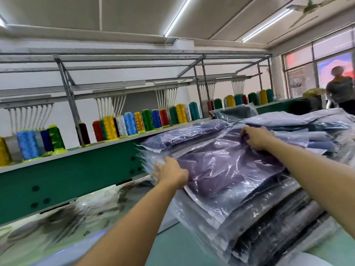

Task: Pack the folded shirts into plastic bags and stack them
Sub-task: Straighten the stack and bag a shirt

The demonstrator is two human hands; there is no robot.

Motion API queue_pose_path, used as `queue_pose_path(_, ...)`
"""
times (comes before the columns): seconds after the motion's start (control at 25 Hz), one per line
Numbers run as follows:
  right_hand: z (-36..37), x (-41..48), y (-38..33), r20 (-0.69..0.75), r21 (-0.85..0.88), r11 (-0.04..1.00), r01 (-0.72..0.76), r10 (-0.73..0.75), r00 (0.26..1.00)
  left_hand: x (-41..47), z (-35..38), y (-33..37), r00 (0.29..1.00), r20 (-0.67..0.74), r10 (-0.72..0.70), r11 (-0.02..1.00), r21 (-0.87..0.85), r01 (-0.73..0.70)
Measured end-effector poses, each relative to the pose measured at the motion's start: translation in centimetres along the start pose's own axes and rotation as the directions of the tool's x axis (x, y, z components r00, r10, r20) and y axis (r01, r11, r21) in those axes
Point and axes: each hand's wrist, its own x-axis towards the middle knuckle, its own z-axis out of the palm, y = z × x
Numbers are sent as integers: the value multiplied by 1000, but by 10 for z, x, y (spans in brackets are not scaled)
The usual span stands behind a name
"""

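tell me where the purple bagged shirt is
Head view, right of centre: the purple bagged shirt tops the stack, left hand holding its left edge, right hand gripping its far edge.

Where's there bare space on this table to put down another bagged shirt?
One bare patch: the pale green tabletop between the loose plastic bags on the left and the tall stack of bagged shirts. The shelf behind is crowded with thread cones, and the left hand and right hand hold the top purple bag.
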Motion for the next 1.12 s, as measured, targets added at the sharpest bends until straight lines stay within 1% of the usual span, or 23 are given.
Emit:
queue_pose_path(0.04,3,6,1,-24,-57,998,7,-8,1000,2,2,5,993,-86,79,988,139,-66)
queue_pose_path(0.08,6,10,0,-34,-119,992,31,-35,999,5,5,12,970,-130,206,960,221,-175)
queue_pose_path(0.12,10,11,-3,-34,-168,983,77,-84,996,9,7,21,939,-115,324,923,257,-286)
queue_pose_path(0.16,13,12,-6,-26,-191,971,147,-154,988,13,11,31,917,-63,393,898,243,-368)
queue_pose_path(0.2,17,13,-9,-5,-189,955,227,-232,973,18,15,39,914,22,405,890,217,-400)
queue_pose_path(0.24,21,12,-11,37,-164,941,297,-295,955,21,22,45,920,112,376,898,200,-391)
queue_pose_path(0.28,25,11,-13,99,-113,936,333,-323,941,25,27,48,925,190,328,909,203,-364)
queue_pose_path(0.32,28,10,-14,178,-44,945,325,-313,933,29,33,49,927,250,279,917,217,-335)
queue_pose_path(0.4,33,11,-12,326,151,959,239,-276,904,35,44,48,925,316,212,931,221,-290)
queue_pose_path(0.44,34,13,-12,373,233,950,206,-283,884,40,48,46,920,334,205,939,198,-282)
queue_pose_path(0.52,35,18,-11,419,326,926,193,-324,848,45,50,45,900,383,209,950,140,-280)
queue_pose_path(0.6,34,21,-11,457,350,915,200,-353,816,48,51,46,869,446,215,954,93,-284)
queue_pose_path(0.72,43,25,-12,504,274,943,189,-308,807,50,49,45,832,514,211,960,50,-275)
queue_pose_path(0.8,49,28,-12,508,194,964,182,-258,822,52,49,42,833,503,230,958,32,-284)
queue_pose_path(0.84,51,29,-12,512,161,971,175,-234,827,51,49,41,845,473,247,952,45,-303)
queue_pose_path(0.96,45,25,-17,507,89,984,156,-180,843,43,45,35,902,271,336,906,170,-388)
queue_pose_path(1.04,35,15,-30,413,40,984,173,-174,894,36,37,29,906,157,393,891,178,-418)
queue_pose_path(1.12,23,-2,-47,239,1,984,177,-172,956,26,26,22,903,71,424,879,207,-429)
